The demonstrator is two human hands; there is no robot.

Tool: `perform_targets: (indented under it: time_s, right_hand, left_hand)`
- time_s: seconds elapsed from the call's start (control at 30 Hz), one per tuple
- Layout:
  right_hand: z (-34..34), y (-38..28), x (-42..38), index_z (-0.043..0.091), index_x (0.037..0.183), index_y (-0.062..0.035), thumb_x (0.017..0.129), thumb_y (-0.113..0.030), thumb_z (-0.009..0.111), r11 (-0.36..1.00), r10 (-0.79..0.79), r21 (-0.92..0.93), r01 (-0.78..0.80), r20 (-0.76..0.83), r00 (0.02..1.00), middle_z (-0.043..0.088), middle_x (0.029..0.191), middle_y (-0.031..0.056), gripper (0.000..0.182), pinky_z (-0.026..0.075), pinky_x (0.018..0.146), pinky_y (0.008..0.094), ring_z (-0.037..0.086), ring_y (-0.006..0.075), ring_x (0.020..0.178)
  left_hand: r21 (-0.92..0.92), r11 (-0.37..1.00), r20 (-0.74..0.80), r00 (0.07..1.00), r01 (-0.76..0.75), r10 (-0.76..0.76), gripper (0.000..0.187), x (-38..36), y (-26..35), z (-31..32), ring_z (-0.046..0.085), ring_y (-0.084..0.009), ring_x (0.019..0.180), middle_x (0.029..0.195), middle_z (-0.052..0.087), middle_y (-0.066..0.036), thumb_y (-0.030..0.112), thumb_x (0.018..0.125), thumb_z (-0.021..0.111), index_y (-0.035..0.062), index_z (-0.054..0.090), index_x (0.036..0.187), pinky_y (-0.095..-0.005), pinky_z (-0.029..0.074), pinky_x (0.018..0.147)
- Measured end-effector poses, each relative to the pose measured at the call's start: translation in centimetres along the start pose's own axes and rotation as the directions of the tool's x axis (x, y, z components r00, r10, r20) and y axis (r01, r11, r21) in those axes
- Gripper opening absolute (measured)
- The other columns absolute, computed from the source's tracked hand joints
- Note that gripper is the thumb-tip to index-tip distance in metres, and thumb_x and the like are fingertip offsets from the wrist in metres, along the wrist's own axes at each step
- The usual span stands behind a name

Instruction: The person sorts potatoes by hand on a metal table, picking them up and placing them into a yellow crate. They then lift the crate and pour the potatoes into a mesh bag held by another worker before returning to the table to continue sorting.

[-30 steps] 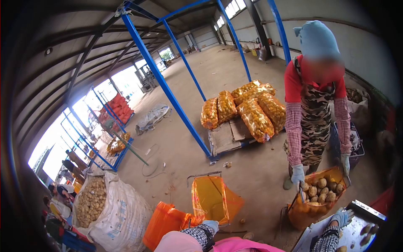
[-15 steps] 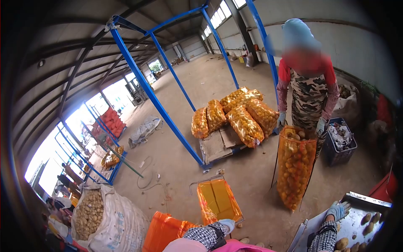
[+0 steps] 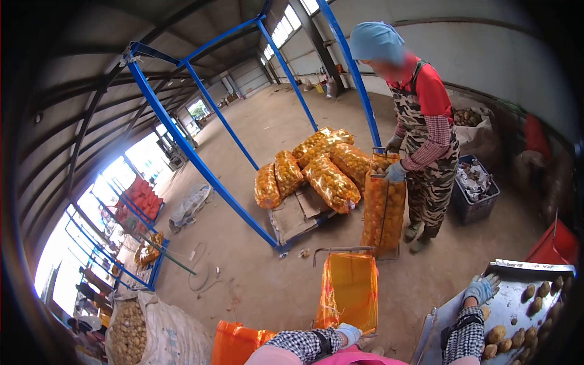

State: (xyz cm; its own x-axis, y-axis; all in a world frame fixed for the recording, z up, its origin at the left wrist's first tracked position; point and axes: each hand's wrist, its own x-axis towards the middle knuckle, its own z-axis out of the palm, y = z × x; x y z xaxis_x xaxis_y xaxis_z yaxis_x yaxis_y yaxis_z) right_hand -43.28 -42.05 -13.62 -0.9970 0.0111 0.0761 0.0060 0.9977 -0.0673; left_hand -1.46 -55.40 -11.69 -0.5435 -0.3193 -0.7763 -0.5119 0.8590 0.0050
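Note:
My left hand (image 3: pixel 350 333), in a pale glove, is closed at the near rim of an orange mesh bag (image 3: pixel 348 286) stretched open on a metal frame. The fingertips are partly hidden. My right hand (image 3: pixel 482 289), in a grey-blue glove, lies with its fingers extended on the left side of a metal chute (image 3: pixel 508 304). Several potatoes (image 3: pixel 497 333) are scattered on the chute, to the right of and below that hand. More orange mesh (image 3: pixel 234 344) lies left of my left forearm.
A co-worker (image 3: pixel 426 121) holds a filled potato bag (image 3: pixel 384 213) on a frame ahead. Filled bags (image 3: pixel 331 182) lie on a pallet with cardboard, beside blue posts (image 3: pixel 194 161). A large white sack of potatoes (image 3: pixel 164 328) stands left; a dark crate (image 3: pixel 477 194) stands right.
The co-worker has turned sideways and moved the filled bag left and farther off, near the pallet. My view has shifted right. My left hand stays at the bag rim, my right on the chute.

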Motion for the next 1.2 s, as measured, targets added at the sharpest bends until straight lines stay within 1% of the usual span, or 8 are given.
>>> perform_targets:
  time_s: [0.2, 0.43, 0.5, 0.7, 0.9, 0.97, 1.1, 1.2]
  right_hand:
    - [-1.0, -0.1, 0.1, 0.041, 0.142, -0.0054, 0.085, -0.043, 0.058, 0.999, 0.006, 0.041, -0.007, 0.023, 1.0, 0.039, 0.149, 0.0163, 0.07, 0.021, 0.117, 0.0464, 0.031, 0.0305, 0.142]
    - [3.1, 0.5, 0.9, 0.053, 0.133, -0.0008, 0.085, -0.043, 0.054, 0.987, 0.0, 0.16, 0.027, -0.166, 0.986, 0.047, 0.143, 0.0195, 0.064, 0.017, 0.118, 0.0513, 0.035, 0.0365, 0.138]
    - [1.8, 0.5, 0.6, 0.047, 0.139, -0.0006, 0.086, -0.048, 0.054, 0.989, -0.011, 0.147, 0.021, -0.068, 0.998, 0.039, 0.149, 0.0178, 0.072, 0.011, 0.12, 0.0513, 0.027, 0.0349, 0.143]
    - [1.2, 0.7, 0.8, 0.047, 0.138, -0.0021, 0.09, -0.047, 0.052, 0.977, -0.021, 0.21, 0.045, -0.116, 0.993, 0.043, 0.146, 0.0173, 0.066, 0.015, 0.118, 0.0514, 0.032, 0.0325, 0.14]
    - [1.5, 0.5, 0.9, 0.049, 0.137, -0.004, 0.093, -0.046, 0.049, 0.979, 0.01, 0.203, 0.019, -0.136, 0.991, 0.043, 0.146, 0.0158, 0.06, 0.015, 0.118, 0.0507, 0.033, 0.0308, 0.14]
    - [2.1, 0.8, 0.7, 0.045, 0.141, -0.0044, 0.09, -0.046, 0.051, 0.976, -0.009, 0.214, 0.034, -0.119, 0.993, 0.039, 0.149, 0.0149, 0.066, 0.012, 0.119, 0.0502, 0.03, 0.0295, 0.141]
    - [3.0, 1.0, 0.9, 0.051, 0.136, -0.0059, 0.09, -0.043, 0.053, 0.968, -0.014, 0.242, 0.059, -0.182, 0.983, 0.043, 0.147, 0.0132, 0.059, 0.015, 0.118, 0.0492, 0.032, 0.0297, 0.14]
    - [2.8, 1.1, 0.7, 0.053, 0.134, -0.0061, 0.09, -0.042, 0.053, 0.963, 0.003, 0.265, 0.052, -0.2, 0.98, 0.046, 0.144, 0.0128, 0.057, 0.016, 0.118, 0.0494, 0.033, 0.0294, 0.14]
  left_hand:
    - [0.233, 0.954, -0.089, 0.973, -0.187, 0.213, 0.023, 3.1, 2.0, -3.3, 0.071, -0.0309, 0.09, 0.098, 0.073, -0.01, 0.021, 0.093, 0.052, 0.0127, 0.068, 0.106, -0.0459, 0.056, 0.071]
    - [0.411, 0.859, -0.154, 0.906, -0.305, 0.395, 0.02, 6.8, 5.4, -11.5, 0.072, -0.0275, 0.087, 0.092, 0.073, -0.01, 0.022, 0.093, 0.051, 0.0126, 0.067, 0.101, -0.043, 0.055, 0.071]
    - [0.429, 0.814, -0.125, 0.867, -0.392, 0.483, 0.02, 7.4, 6.6, -13.2, 0.07, -0.0274, 0.085, 0.09, 0.072, -0.009, 0.03, 0.09, 0.057, 0.014, 0.062, 0.1, -0.0428, 0.052, 0.073]
    - [0.514, 0.71, -0.106, 0.786, -0.481, 0.609, 0.016, 9.9, 8.6, -15.6, 0.071, -0.0276, 0.082, 0.087, 0.073, -0.008, 0.026, 0.087, 0.059, 0.0162, 0.065, 0.099, -0.0439, 0.051, 0.071]
    - [0.525, 0.605, 0.099, 0.749, -0.599, 0.656, 0.025, 10.8, 6.0, -17.7, 0.069, -0.0266, 0.088, 0.093, 0.071, -0.008, 0.034, 0.088, 0.061, 0.0154, 0.061, 0.105, -0.0422, 0.049, 0.076]
    - [0.527, 0.523, -0.005, 0.613, -0.67, 0.79, 0.022, 11.8, 5.4, -17.3, 0.068, -0.0273, 0.078, 0.082, 0.068, -0.007, 0.036, 0.089, 0.061, 0.0151, 0.06, 0.097, -0.0419, 0.048, 0.068]
    - [0.535, 0.391, 0.011, 0.469, -0.749, 0.883, 0.019, 13.6, 5.5, -17.1, 0.068, -0.0247, 0.074, 0.079, 0.068, -0.005, 0.035, 0.087, 0.062, 0.0178, 0.061, 0.096, -0.0398, 0.047, 0.066]
    - [0.557, 0.383, 0.029, 0.478, -0.737, 0.878, 0.018, 13.2, 5.3, -16.3, 0.067, -0.024, 0.072, 0.076, 0.067, -0.004, 0.034, 0.088, 0.06, 0.0173, 0.061, 0.094, -0.0384, 0.046, 0.067]
